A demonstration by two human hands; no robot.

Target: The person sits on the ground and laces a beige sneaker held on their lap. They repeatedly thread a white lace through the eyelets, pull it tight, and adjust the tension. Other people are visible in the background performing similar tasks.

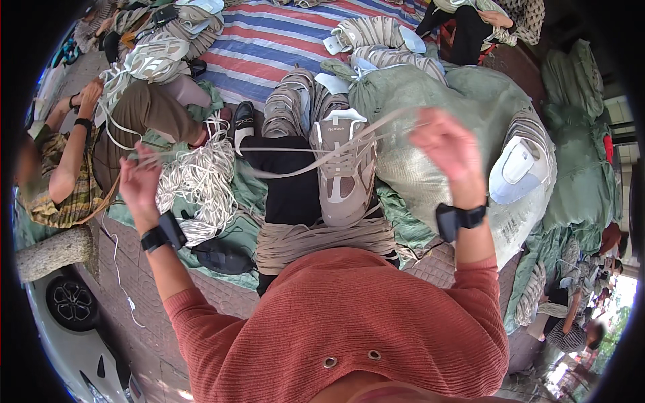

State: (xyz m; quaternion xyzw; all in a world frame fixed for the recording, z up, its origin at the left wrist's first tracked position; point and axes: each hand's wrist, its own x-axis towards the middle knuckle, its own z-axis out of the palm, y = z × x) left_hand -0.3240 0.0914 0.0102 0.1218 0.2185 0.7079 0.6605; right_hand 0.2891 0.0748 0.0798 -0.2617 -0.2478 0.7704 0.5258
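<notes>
A beige shoe upper (344, 168) stands toe-down on my lap, on a bundle of beige laces (322, 236). A long pale lace (289, 153) runs through it and stretches out to both sides. My left hand (138, 180) pinches one end of the lace, pulled out to the left. My right hand (445, 144) is raised to the right, blurred, gripping the other end. Both wrists wear black bands. My legs in black trousers lie under the shoe upper.
A heap of white laces (201, 181) lies left of my knee. A big green sack (457, 107) sits to the right with more shoe uppers (376, 33) behind it on a striped tarp (269, 47). Another person (74, 154) sits at the left.
</notes>
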